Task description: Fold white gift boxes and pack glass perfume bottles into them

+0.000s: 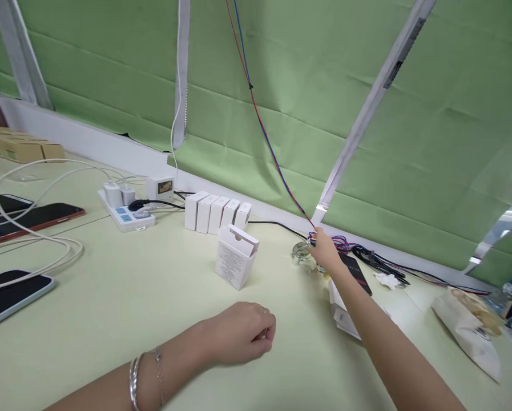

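Note:
My left hand (245, 334) rests on the pale table with its fingers curled in, and whatever may be inside is hidden. An open white box (236, 257) stands upright just beyond it, its top flap raised. My right hand (324, 250) reaches to the back of the table, beside a small clear glass-like item (302, 251) and the coiled red and blue wires (343, 244). Its fingers are closed, but what they hold cannot be made out. Under my right forearm lie another white box (343, 317) and a dark flat item (356, 273).
Several small white boxes (216, 214) stand in a row at the back. A power strip (125, 214) with plugs, white cables and phones (45, 217) lies left. A cloth bag (465, 331) lies right. Green blinds (281, 114) hang behind.

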Available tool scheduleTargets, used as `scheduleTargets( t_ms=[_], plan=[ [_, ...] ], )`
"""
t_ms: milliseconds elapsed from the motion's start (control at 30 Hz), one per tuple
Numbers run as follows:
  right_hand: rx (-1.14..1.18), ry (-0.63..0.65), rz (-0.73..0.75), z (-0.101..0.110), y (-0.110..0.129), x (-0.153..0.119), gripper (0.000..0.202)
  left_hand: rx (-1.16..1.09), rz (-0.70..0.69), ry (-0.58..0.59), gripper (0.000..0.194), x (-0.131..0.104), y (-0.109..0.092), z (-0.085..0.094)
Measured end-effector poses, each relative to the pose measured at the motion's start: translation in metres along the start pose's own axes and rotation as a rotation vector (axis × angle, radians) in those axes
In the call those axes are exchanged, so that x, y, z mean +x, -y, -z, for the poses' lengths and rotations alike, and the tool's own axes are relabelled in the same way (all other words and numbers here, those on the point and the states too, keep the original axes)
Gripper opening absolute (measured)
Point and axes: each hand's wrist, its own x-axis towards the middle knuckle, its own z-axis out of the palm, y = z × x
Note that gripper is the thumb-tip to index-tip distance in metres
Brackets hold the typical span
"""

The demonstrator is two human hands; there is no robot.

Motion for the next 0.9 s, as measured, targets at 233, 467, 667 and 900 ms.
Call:
scheduleTargets(
  t_ms=[233,467,667,900],
  plan=[
    [-0.115,0.240,-0.010,-0.027,-0.015,0.043,0.028,-0.010,-0.010,-0.001,0.007,0.000,0.007,-0.004],
    [-0.086,0.071,0.068,0.011,0.011,0.014,0.026,-0.096,0.141,-0.107,0.018,-0.003,0.003,-0.004],
    [0.083,0.232,0.314,0.018,0.041,-0.084,0.019,-0.213,0.214,-0.464,0.059,0.002,0.005,-0.011],
    [0.295,0.366,0.309,0.005,0.042,-0.138,0.029,-0.301,0.184,-0.296,0.033,0.003,0.003,-0.003]
  ],
)
